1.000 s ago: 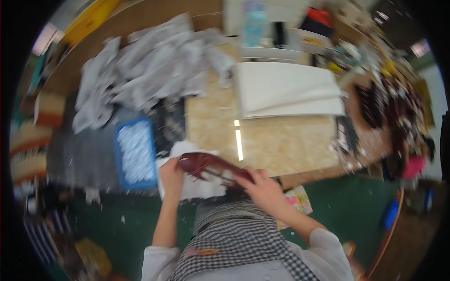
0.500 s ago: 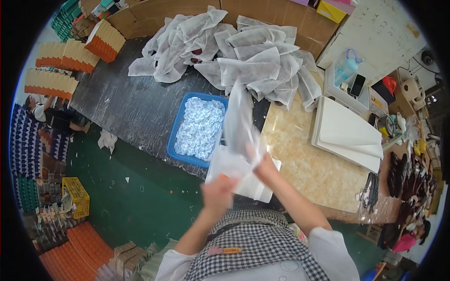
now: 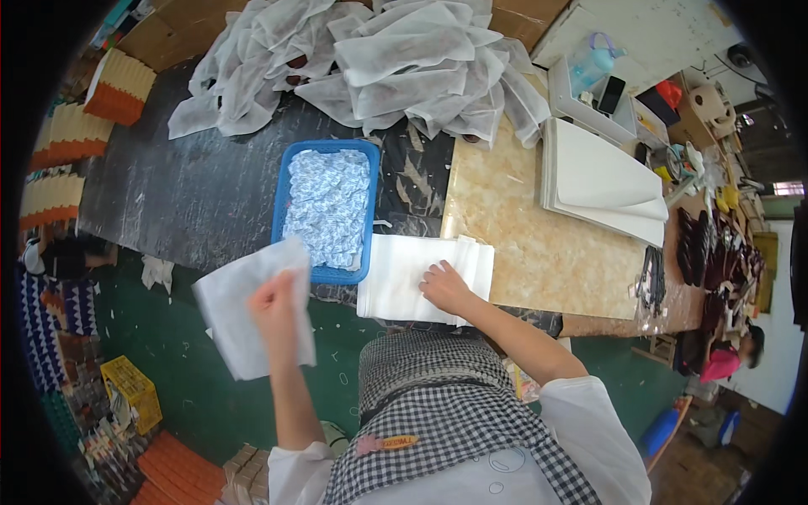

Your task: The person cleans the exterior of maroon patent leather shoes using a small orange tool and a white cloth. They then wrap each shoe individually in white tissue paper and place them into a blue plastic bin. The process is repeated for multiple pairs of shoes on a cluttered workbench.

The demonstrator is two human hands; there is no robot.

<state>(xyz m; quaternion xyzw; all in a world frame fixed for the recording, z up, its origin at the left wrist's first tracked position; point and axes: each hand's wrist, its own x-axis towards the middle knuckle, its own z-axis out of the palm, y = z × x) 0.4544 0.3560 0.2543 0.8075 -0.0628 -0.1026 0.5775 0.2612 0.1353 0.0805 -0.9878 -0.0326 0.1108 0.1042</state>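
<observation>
My left hand (image 3: 276,305) is closed on a white non-woven bag (image 3: 234,316), which hangs flat beside the table's front edge, over the green floor. My right hand (image 3: 446,288) lies on a stack of flat white bags (image 3: 391,282), fingers bent and a little apart, touching the top layer. Left of the stack stands a blue plastic basket (image 3: 280,198) full of small white-and-blue packets (image 3: 328,198). Toward the back of the table lies a heap of filled, semi-transparent white bags (image 3: 408,59); dark items show through some of them.
Large white sheets (image 3: 602,181) lie on the marbled board (image 3: 526,244) to the right. Behind them a white box (image 3: 581,101) holds a phone and a light-blue bottle (image 3: 596,63). Orange-and-cream stacks (image 3: 122,88) line the far left. A yellow crate (image 3: 135,396) stands on the floor.
The filled bag that was blurred between my hands is out of them. My left hand has moved left with a flat bag, and my right hand has come down onto the stack.
</observation>
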